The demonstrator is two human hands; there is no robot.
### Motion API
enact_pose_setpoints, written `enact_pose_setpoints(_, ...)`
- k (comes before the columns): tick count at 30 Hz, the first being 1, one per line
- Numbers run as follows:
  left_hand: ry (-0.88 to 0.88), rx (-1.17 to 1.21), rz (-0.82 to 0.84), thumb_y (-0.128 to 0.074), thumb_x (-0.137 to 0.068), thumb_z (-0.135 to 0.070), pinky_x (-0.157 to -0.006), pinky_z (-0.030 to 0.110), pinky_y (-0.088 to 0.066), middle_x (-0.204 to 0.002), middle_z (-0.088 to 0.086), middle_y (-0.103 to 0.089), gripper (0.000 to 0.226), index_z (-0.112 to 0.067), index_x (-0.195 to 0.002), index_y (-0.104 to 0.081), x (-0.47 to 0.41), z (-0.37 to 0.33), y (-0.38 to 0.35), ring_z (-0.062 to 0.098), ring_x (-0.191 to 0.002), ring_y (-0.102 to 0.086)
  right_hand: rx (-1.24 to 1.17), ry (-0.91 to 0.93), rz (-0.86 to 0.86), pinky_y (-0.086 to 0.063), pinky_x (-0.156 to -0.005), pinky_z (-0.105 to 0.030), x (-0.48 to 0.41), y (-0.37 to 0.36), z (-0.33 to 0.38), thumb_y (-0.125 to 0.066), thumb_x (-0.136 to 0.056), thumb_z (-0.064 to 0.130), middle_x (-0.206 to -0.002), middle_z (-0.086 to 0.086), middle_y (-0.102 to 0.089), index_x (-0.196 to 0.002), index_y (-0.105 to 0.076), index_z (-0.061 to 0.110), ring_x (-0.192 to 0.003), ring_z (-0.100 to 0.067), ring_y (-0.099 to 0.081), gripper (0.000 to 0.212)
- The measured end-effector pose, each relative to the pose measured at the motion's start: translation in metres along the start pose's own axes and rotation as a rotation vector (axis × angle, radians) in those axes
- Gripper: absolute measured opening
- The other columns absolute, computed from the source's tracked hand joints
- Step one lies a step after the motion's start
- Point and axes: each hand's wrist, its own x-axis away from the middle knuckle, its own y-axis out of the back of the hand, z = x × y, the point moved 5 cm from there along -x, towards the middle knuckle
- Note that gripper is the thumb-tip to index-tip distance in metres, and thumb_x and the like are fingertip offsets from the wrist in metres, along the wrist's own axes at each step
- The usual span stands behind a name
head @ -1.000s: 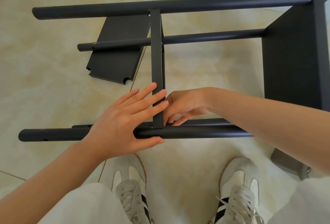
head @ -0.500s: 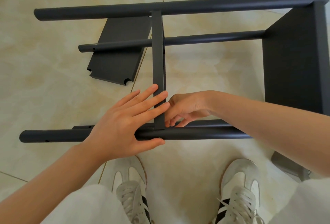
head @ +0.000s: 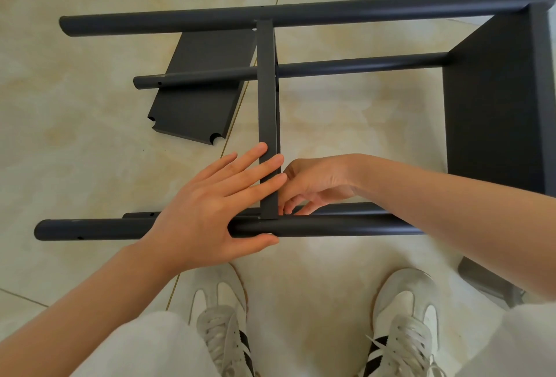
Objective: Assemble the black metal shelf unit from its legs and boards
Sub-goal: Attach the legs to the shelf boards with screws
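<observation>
Fitting the middle board (head: 267, 112) onto the near leg (head: 331, 225), on the floor (head: 90, 151).
The board is pressed by the flat, open left hand (head: 210, 211); the right hand (head: 316, 184) is curled behind it, its hold hidden. Lining up is likely needed next.

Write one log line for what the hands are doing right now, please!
step: fitting middle board | left hand: flat on board and near leg | right hand: fingers at board corner | spare board: on floor

Left hand (head: 207, 214) lies flat, fingers spread; right hand (head: 316, 184) curls fingers downward.

Open gap between legs (head: 301, 14) (middle board (head: 267, 112) crossing)
</observation>
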Motion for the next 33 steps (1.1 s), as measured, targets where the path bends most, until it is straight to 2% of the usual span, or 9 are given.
enact_pose_setpoints(7, -0.003, -0.010, 0.001, -0.057, -0.090, -0.061, -0.124, 0.041, -0.024, -0.161, -0.001, -0.034, 0.073, -0.020, -0.149, -0.042, -0.0006, -0.0006, -0.0002, 0.019, -0.153, -0.022, 0.032, -0.027, 0.001, -0.046, -0.106, -0.047, 0.0014, 0.0006, 0.0021, -0.062, -0.094, 0.013, -0.094, -0.004, -0.073, -0.097, -0.074, 0.015, -0.095, -0.018, -0.068, 0.012)
enact_pose_setpoints(10, -0.003, -0.013, -0.003, -0.057, -0.090, -0.061, -0.124, 0.040, -0.023, -0.160, -0.001, -0.034, 0.073, -0.020, -0.149, -0.043, -0.0002, -0.0008, 0.0004, 0.019, -0.153, -0.022, 0.027, -0.034, -0.021, -0.045, -0.107, -0.047, 0.0009, 0.0006, 0.0044, -0.061, -0.093, 0.009, -0.113, -0.014, -0.070, -0.112, -0.068, 0.006, -0.102, -0.021, -0.065, 0.020)
enact_pose_setpoints(11, -0.004, -0.013, -0.003, -0.057, -0.090, -0.061, -0.124, 0.040, -0.023, -0.160, -0.001, -0.035, 0.073, -0.020, -0.149, -0.043, -0.0001, -0.0009, 0.0004, 0.019, -0.153, -0.022, 0.021, -0.035, -0.022, -0.046, -0.107, -0.046, 0.0020, 0.0016, 0.0050, -0.061, -0.093, 0.008, -0.113, -0.015, -0.070, -0.113, -0.067, 0.004, -0.102, -0.022, -0.065, 0.022)
enact_pose_setpoints(14, -0.005, -0.008, -0.002, -0.058, -0.090, -0.060, -0.124, 0.041, -0.024, -0.160, -0.001, -0.035, 0.073, -0.019, -0.149, -0.044, -0.0007, -0.0011, -0.0002, 0.019, -0.153, -0.023, 0.042, -0.036, 0.000, -0.046, -0.106, -0.044, 0.0052, 0.0034, 0.0069, -0.063, -0.092, 0.010, -0.093, -0.006, -0.072, -0.092, -0.075, 0.013, -0.099, -0.020, -0.066, 0.012)
enact_pose_setpoints(16, -0.002, -0.006, 0.000, -0.058, -0.090, -0.060, -0.124, 0.041, -0.024, -0.160, -0.001, -0.035, 0.073, -0.019, -0.149, -0.044, -0.0010, -0.0010, -0.0002, 0.019, -0.153, -0.022, 0.069, -0.038, -0.002, -0.048, -0.105, -0.044, 0.0046, 0.0032, 0.0083, -0.064, -0.092, 0.011, -0.084, -0.002, -0.072, -0.079, -0.077, 0.020, -0.091, -0.017, -0.067, 0.021)
enact_pose_setpoints(18, -0.001, -0.006, 0.000, -0.058, -0.090, -0.061, -0.124, 0.042, -0.025, -0.161, -0.001, -0.034, 0.073, -0.019, -0.149, -0.044, -0.0005, -0.0008, 0.0000, 0.019, -0.153, -0.022, 0.082, -0.040, -0.011, -0.049, -0.104, -0.042, 0.0017, 0.0017, 0.0079, -0.064, -0.092, 0.011, -0.081, 0.000, -0.072, -0.083, -0.076, 0.019, -0.085, -0.015, -0.067, 0.017)
enact_pose_setpoints(21, -0.004, -0.001, -0.003, -0.059, -0.090, -0.060, -0.123, 0.043, -0.026, -0.161, 0.000, -0.034, 0.073, -0.019, -0.149, -0.044, -0.0002, -0.0007, 0.0001, 0.020, -0.153, -0.023, 0.030, -0.020, 0.000, -0.053, -0.098, -0.038, 0.0006, 0.0009, 0.0068, -0.063, -0.092, 0.008, -0.088, -0.002, -0.072, -0.092, -0.074, 0.015, -0.085, -0.013, -0.067, 0.013)
enact_pose_setpoints(25, -0.005, -0.005, -0.004, -0.059, -0.090, -0.060, -0.123, 0.042, -0.025, -0.161, 0.000, -0.035, 0.073, -0.019, -0.149, -0.044, -0.0006, -0.0012, 0.0004, 0.020, -0.153, -0.023, -0.008, -0.012, 0.060, -0.054, -0.089, -0.030, 0.0054, 0.0033, 0.0054, -0.061, -0.093, 0.008, -0.084, -0.001, -0.072, -0.080, -0.078, 0.019, -0.081, -0.012, -0.067, 0.024)
enact_pose_setpoints(33, -0.002, 0.000, -0.006, -0.060, -0.089, -0.059, -0.122, 0.043, -0.027, -0.160, 0.000, -0.036, 0.073, -0.018, -0.148, -0.046, -0.0012, -0.0017, 0.0007, 0.020, -0.153, -0.024, -0.004, -0.017, 0.014, -0.050, -0.088, -0.032, 0.0013, 0.0015, 0.0073, -0.063, -0.091, 0.005, -0.081, -0.002, -0.070, -0.079, -0.073, 0.018, -0.081, -0.015, -0.061, 0.020)
